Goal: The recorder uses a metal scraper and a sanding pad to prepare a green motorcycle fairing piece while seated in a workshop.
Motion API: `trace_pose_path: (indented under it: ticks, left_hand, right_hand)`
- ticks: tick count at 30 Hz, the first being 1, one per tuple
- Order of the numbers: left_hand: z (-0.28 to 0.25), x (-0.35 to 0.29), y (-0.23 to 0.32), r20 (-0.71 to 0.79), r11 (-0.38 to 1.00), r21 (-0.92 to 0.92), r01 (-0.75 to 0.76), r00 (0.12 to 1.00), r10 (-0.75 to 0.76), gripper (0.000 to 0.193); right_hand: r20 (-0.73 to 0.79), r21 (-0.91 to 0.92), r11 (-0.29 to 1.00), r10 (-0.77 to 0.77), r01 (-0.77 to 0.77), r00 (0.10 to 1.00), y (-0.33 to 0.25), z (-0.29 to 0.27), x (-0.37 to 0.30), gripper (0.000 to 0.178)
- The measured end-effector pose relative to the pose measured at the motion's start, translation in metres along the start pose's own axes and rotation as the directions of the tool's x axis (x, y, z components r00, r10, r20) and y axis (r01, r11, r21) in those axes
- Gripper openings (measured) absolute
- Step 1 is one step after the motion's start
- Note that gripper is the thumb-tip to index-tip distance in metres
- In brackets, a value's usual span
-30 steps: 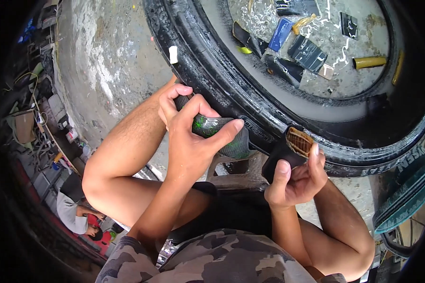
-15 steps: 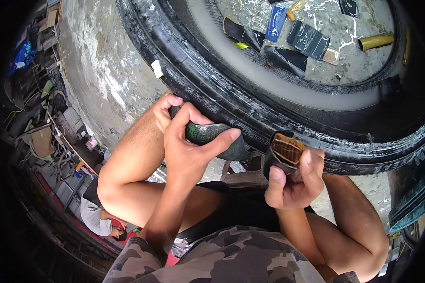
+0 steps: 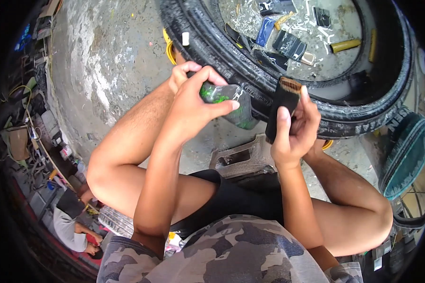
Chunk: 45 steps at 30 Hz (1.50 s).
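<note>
My left hand [image 3: 192,101] grips a curved, green-marked dark rubber piece [image 3: 218,95] between thumb and bent fingers, just beside the near edge of the black tire [image 3: 244,70], while my right hand [image 3: 295,134] pinches a black block [image 3: 283,104], its brown ribbed end tireward, between thumb and fingers.

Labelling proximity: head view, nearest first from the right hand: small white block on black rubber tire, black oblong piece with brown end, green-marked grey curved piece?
1. Black oblong piece: in the right hand.
2. Grey curved piece: leftward, in the left hand.
3. White block: upper left, on tire.
</note>
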<state>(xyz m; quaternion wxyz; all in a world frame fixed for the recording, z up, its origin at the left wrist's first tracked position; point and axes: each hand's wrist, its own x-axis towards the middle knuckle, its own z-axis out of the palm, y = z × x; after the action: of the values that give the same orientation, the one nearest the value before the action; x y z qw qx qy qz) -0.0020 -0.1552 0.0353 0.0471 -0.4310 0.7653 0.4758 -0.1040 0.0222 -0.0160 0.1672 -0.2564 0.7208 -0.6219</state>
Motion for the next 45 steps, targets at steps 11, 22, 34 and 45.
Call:
trace_pose_path:
  ticks: [11,22,34,45]
  left_hand:
    - [0.053,0.007,0.004,-0.550,0.983,0.180,0.018,0.831,0.085,0.039]
    - [0.071,0.024,-0.020,-0.829,0.844,-0.237,-0.482,0.553,0.083,0.042]
    - [0.067,0.014,-0.016,-0.819,0.875,-0.194,-0.443,0.564,0.104,0.039]
    - [0.073,0.018,-0.014,-0.828,0.838,-0.221,-0.498,0.550,0.108,0.031]
  right_hand:
    - [-0.037,0.049,0.996,0.075,-0.073,0.997,-0.011,0.001,0.019,0.042]
    - [0.315,-0.449,0.813,-0.242,0.369,0.918,-0.037,0.027,0.007,0.040]
    - [0.325,-0.568,0.740,-0.201,0.361,0.924,-0.053,0.032,0.001,0.045]
    - [0.445,-0.502,0.713,-0.274,0.491,0.853,-0.040,0.009,-0.002,0.043]
